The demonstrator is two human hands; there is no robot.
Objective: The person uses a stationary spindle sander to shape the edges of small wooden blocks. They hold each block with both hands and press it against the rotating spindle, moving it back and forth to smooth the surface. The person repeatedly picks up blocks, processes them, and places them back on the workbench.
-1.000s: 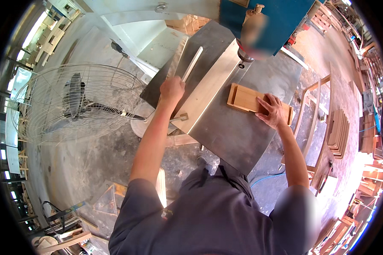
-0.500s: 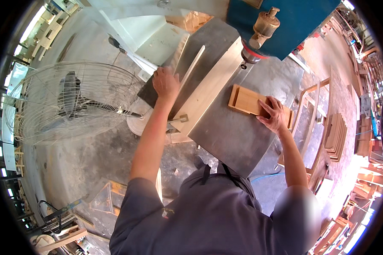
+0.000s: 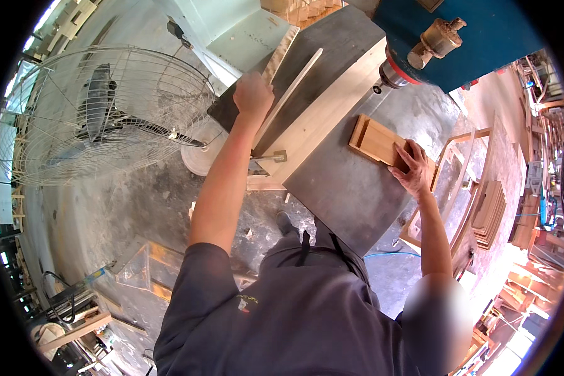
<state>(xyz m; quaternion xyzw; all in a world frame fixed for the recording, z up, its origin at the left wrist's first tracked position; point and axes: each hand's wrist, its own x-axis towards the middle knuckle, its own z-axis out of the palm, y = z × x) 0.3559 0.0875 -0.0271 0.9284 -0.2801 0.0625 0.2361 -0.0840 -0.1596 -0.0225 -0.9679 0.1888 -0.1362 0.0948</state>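
Observation:
My left hand is at the far left of a dark metal machine table, its fingers curled round the near end of a narrow, rough-edged wood strip; the fingertips are hidden. Beside it lies a thinner pale wood stick. Over the right end of a flat, stepped wooden block my right hand is closed, thumb on the near side. The block lies on the metal table, to the right of a long pale wooden fence board.
A blue machine head with a chuck and a brass-coloured cup overhangs the table's far side. At left stands a wire-caged fan. To the right are a wooden frame and stacked boards.
The view has shifted, so the table and machine head sit further right. My left hand stays by the rough strip, now less blurred. My right hand remains on the block.

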